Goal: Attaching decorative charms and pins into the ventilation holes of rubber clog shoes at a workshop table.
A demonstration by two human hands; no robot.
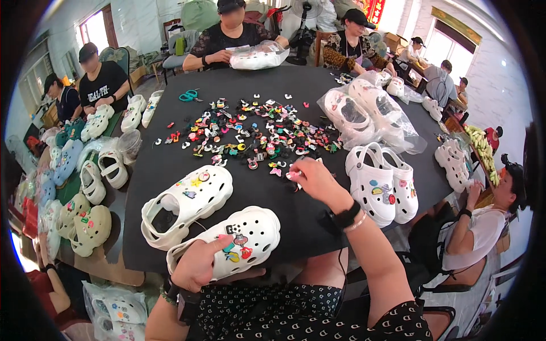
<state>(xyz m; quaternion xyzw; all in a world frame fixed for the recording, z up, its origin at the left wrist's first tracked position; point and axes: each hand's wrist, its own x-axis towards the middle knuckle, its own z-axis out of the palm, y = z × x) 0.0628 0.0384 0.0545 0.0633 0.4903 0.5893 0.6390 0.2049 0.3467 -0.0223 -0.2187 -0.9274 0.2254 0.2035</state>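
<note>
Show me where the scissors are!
In the head view, the teal scissors lie near the far-left corner of the dark table, just left of the scattered small charms.

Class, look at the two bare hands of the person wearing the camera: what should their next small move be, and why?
The right hand should probably carry the pink charm at its fingertips to the white clog under the left hand. That hand holds the clog, whose upper bears colourful charms but also shows unfilled holes.
</note>
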